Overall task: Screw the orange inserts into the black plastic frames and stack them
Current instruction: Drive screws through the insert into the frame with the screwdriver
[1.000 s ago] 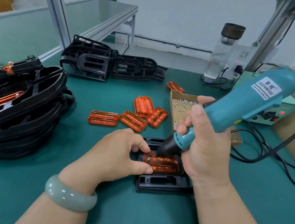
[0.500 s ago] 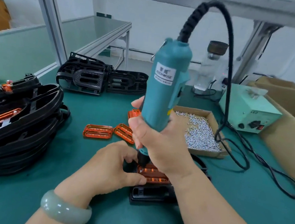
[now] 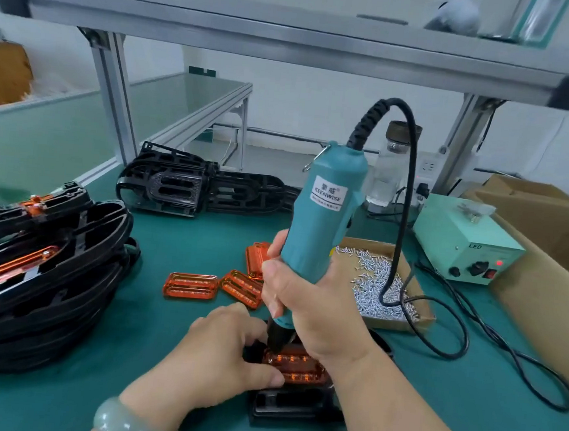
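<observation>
A black plastic frame [image 3: 288,408] lies near the front of the green mat with an orange insert [image 3: 299,368] seated in it. My left hand [image 3: 215,357] pinches the insert's left end, thumb along its front edge. In my right hand [image 3: 306,303] stands a teal electric screwdriver [image 3: 324,215], upright, its black tip down on the insert's far left corner. Three loose orange inserts [image 3: 190,286] lie just beyond the hands. A stack of black frames with orange inserts [image 3: 33,282] is piled at the left.
A cardboard tray of silver screws [image 3: 382,285] sits right of the hands. The screwdriver's black cable [image 3: 451,333] loops across the mat to a pale green power box [image 3: 463,244]. More black frames [image 3: 196,187] lie at the back. Cardboard boxes [image 3: 554,259] line the right edge.
My right hand swung the screwdriver from a slant to upright and set its tip on the insert's far left corner. The left hand kept hold of the insert. The view tilted upward.
</observation>
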`<action>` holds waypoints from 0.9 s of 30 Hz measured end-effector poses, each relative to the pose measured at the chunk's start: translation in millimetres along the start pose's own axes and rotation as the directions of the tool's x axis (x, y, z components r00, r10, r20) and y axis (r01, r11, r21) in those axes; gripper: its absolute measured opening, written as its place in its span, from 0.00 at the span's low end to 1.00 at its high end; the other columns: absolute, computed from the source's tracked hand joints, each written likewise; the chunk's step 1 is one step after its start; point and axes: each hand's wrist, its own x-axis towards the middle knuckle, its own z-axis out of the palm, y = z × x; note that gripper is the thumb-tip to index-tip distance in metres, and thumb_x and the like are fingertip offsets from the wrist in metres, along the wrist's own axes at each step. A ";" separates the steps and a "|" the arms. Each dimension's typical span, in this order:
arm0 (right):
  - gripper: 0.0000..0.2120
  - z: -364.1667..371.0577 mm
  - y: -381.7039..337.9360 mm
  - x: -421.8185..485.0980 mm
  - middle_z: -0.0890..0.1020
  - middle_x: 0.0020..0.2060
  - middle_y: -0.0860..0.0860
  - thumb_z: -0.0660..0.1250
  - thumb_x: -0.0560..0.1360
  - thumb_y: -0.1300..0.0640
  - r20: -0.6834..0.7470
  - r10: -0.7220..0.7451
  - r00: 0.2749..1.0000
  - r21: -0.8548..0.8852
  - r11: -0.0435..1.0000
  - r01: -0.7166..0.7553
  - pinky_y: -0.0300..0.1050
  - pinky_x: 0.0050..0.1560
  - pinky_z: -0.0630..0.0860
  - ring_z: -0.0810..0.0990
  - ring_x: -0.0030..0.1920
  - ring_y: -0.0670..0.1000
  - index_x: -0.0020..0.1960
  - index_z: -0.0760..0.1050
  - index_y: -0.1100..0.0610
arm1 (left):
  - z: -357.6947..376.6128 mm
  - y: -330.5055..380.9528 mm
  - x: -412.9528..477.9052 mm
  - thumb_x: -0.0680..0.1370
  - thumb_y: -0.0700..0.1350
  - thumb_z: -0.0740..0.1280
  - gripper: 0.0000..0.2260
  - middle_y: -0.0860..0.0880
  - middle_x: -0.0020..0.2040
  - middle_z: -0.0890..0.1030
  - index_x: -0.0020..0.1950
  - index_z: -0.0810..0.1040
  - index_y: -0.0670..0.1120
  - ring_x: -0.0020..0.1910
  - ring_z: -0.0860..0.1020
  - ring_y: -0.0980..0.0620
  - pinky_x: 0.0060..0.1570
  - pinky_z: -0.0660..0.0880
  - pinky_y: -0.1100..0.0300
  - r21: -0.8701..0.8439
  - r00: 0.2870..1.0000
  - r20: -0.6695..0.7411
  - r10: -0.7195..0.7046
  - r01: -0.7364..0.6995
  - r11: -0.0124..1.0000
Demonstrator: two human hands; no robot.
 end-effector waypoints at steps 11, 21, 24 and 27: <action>0.06 2.1 -0.5 -1.2 0.72 0.25 0.46 0.68 0.68 0.54 0.075 0.028 0.997 -0.081 0.997 -0.022 0.42 0.31 0.70 0.70 0.25 0.48 0.45 0.75 0.48 | -1.0 3.4 -1.2 0.59 0.66 0.69 0.19 0.54 0.45 0.76 0.43 0.77 0.56 0.48 0.74 0.53 0.52 0.74 0.55 0.060 1.000 0.002 -0.015 0.015 0.998; 0.09 3.0 0.0 -1.8 0.73 0.28 0.49 0.68 0.69 0.58 0.105 0.005 0.994 -0.072 0.997 0.003 0.40 0.32 0.71 0.71 0.25 0.48 0.46 0.77 0.47 | 0.2 3.3 -1.5 0.60 0.63 0.72 0.14 0.54 0.45 0.77 0.41 0.75 0.60 0.48 0.75 0.53 0.50 0.74 0.56 0.023 1.000 -0.007 -0.024 0.024 0.999; 0.09 1.8 1.4 -1.0 0.74 0.29 0.50 0.68 0.68 0.55 0.115 0.003 0.993 -0.059 0.998 0.004 0.39 0.33 0.71 0.72 0.25 0.47 0.47 0.77 0.47 | -0.2 3.7 -3.1 0.62 0.62 0.74 0.14 0.53 0.43 0.74 0.33 0.71 0.60 0.45 0.73 0.54 0.45 0.73 0.60 0.046 0.999 -0.032 -0.035 0.037 0.998; 0.08 0.8 1.9 -0.3 0.75 0.28 0.49 0.69 0.69 0.54 0.120 -0.002 0.993 -0.053 0.999 0.009 0.42 0.37 0.72 0.72 0.25 0.47 0.48 0.77 0.45 | -0.3 5.5 -3.8 0.62 0.62 0.74 0.12 0.53 0.43 0.74 0.35 0.73 0.62 0.45 0.73 0.54 0.45 0.73 0.59 0.037 0.999 -0.033 -0.026 0.027 0.999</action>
